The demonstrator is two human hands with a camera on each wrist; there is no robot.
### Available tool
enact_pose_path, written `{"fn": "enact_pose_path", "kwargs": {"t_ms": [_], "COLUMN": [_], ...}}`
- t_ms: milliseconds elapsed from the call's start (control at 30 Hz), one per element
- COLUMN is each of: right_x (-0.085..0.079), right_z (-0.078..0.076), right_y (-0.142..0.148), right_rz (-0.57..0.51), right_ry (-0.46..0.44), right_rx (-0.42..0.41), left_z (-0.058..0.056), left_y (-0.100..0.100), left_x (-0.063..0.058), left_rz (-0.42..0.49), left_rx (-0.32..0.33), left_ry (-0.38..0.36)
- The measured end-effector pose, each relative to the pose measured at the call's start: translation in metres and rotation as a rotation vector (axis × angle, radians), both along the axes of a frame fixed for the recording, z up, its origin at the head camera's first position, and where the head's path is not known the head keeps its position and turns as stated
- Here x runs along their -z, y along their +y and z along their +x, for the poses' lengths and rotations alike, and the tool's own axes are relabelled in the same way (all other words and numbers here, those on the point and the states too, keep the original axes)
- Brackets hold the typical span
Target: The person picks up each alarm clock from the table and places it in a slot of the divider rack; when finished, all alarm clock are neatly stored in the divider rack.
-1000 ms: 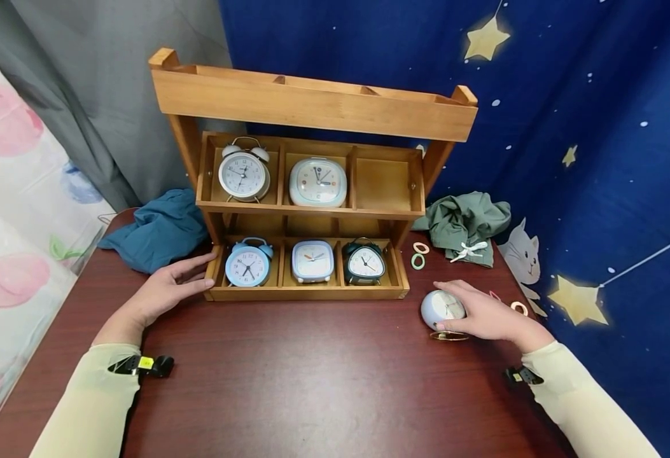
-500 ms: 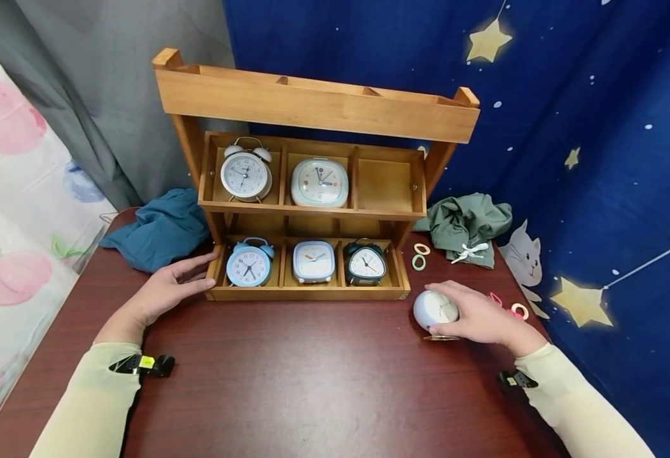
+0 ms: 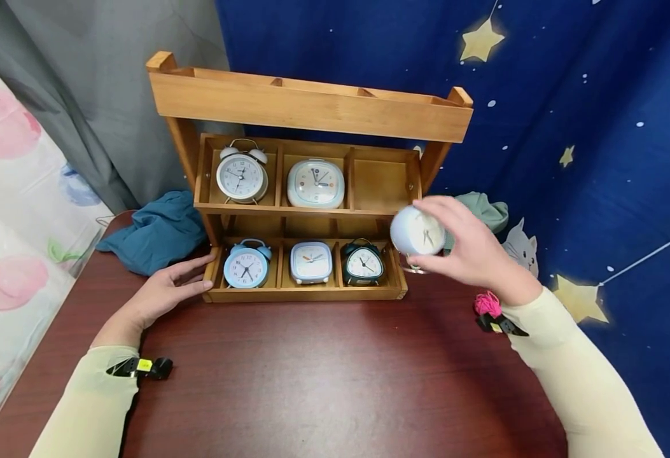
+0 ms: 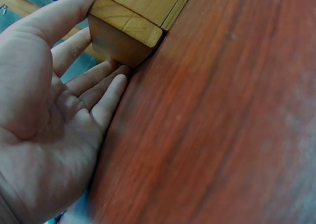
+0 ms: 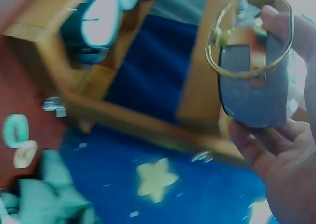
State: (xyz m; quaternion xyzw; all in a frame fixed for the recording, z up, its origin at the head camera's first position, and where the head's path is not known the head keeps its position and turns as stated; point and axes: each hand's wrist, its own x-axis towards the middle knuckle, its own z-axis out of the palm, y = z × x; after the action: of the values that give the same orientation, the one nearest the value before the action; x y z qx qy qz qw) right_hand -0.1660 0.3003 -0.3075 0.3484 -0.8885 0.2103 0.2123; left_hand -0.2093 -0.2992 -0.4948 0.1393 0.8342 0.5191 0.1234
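My right hand [image 3: 463,245] grips a round pale-blue clock [image 3: 417,230] above the table, in front of the shelf's right end. In the right wrist view the clock's grey back [image 5: 254,98] and a gold ring [image 5: 212,61] show, with thumb and fingers on opposite sides. My left hand [image 3: 165,294] touches the left end of the wooden shelf [image 3: 306,294], its fingers straight. On the lower tier sit a blue alarm clock [image 3: 245,268], a square blue-rimmed clock [image 3: 311,261] and a dark green clock [image 3: 363,264]. The middle tier holds a white twin-bell clock [image 3: 242,177] and a pale rounded clock [image 3: 315,184].
Teal cloth [image 3: 154,232] lies left of the shelf, green cloth [image 3: 486,211] to its right, partly behind my right hand. A pink yarn ball [image 3: 487,304] sits by my right wrist. Green [image 5: 16,130] and cream rings [image 5: 25,155] lie by the shelf's right end.
My right hand has lifted the pale-blue clock off the table and moved it up and left toward the shelf. The pink yarn ball shows more fully. My left hand has stayed put.
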Motion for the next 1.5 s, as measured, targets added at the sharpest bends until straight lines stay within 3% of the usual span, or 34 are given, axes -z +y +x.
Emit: {"fn": "enact_pose_path", "kwargs": {"t_ms": [133, 300, 533, 733, 1033, 1500], "right_x": [-0.025, -0.039, -0.043, -0.036, -0.028, -0.034], "right_z": [-0.017, -0.034, -0.059, -0.077, -0.086, -0.089], "right_y": [-0.022, -0.042, -0.059, -0.066, -0.072, -0.077], "right_rz": [-0.002, 0.0, 0.013, 0.069, 0.133, 0.157], "right_ry": [0.091, 0.146, 0.141, 0.093, -0.006, -0.117], "right_rx": [0.012, 0.058, 0.148, 0.195, 0.234, 0.248], "left_z": [0.0, 0.0, 0.0, 0.001, 0.001, 0.0], "left_y": [-0.001, -0.001, -0.002, -0.002, -0.001, -0.002], "left_x": [0.002, 0.003, 0.002, 0.001, -0.001, 0.001], "left_rz": [0.001, 0.002, 0.02, 0.018, 0.025, 0.026], "left_rx": [-0.003, 0.003, 0.003, 0.001, 0.0, 0.003], "left_ry": [0.001, 0.0, 0.001, 0.0, -0.007, 0.005]}}
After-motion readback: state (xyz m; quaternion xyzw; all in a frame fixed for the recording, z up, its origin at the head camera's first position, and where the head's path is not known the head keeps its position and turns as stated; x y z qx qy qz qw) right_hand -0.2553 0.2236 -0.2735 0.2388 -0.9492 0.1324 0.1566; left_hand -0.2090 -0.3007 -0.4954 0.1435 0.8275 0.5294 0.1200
